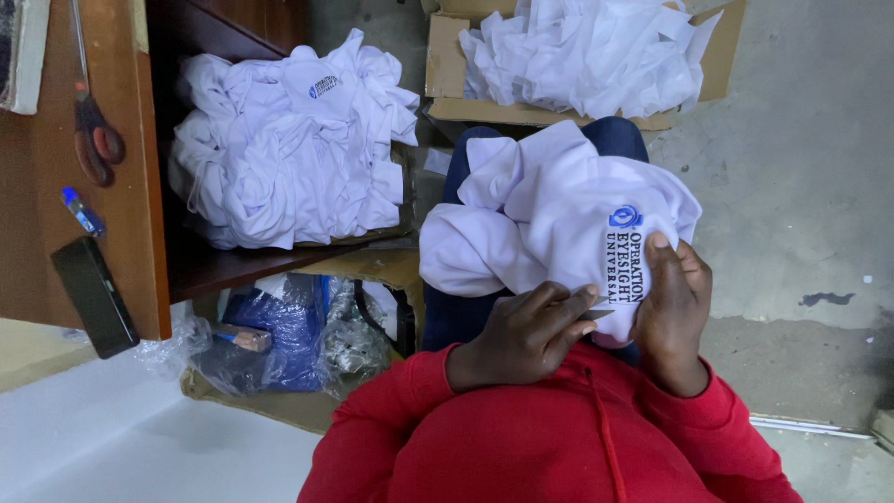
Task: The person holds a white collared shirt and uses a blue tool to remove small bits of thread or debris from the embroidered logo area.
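A concrete floor is seen under everything, with a brown wooden table at the far left edge. A large pile of white garments is stacked on the shelf beneath the table top. A cardboard box filled with more white cloth is set on the floor just beyond the knees. A red sweatshirt is worn by the person, and dark blue trousers are partly covered by the work. A white garment with a blue embroidered badge and lettering is bunched on the lap, between the box and the red sweatshirt. The right hand is curled around the garment's right edge, thumb pressed on the cloth beside the lettering, so the fabric is gripped. The left hand is closed, fingers pinched on a small metal blade whose tip is laid against the cloth under the lettering. Crumpled blue and clear plastic bags are piled on flattened cardboard below the shelf. On the table a black phone, red-handled scissors and a small blue pen are laid well apart from the hands.
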